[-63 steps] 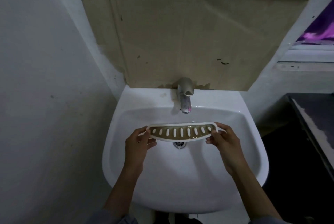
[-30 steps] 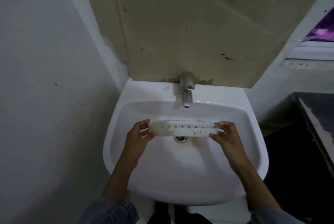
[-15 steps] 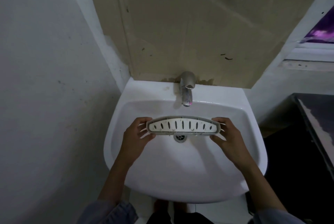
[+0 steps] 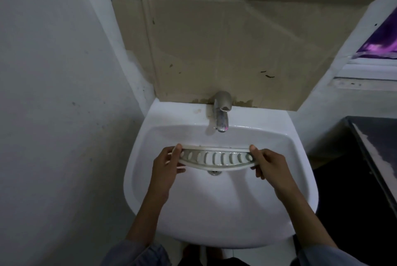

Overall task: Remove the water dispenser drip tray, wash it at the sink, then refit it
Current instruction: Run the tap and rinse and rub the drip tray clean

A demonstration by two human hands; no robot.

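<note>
A white curved drip tray (image 4: 214,159) with a row of oval slots hangs over the bowl of the white sink (image 4: 219,207), just above the drain (image 4: 213,172). My left hand (image 4: 166,165) grips its left end and my right hand (image 4: 267,163) grips its right end. The slotted face is tilted up toward me, with the curved edge nearest me. The metal tap (image 4: 222,111) stands behind the tray, and no water runs from it.
Cardboard (image 4: 225,51) covers the wall behind the sink. A plain wall (image 4: 53,115) closes the left side. A dark countertop (image 4: 378,147) stands at the right, with a window ledge (image 4: 369,77) above it.
Both hands have kept hold of the tray while turning it over above the drain: slotted face, then its side, and now the slotted face tilted up again. The view shifted slightly.
</note>
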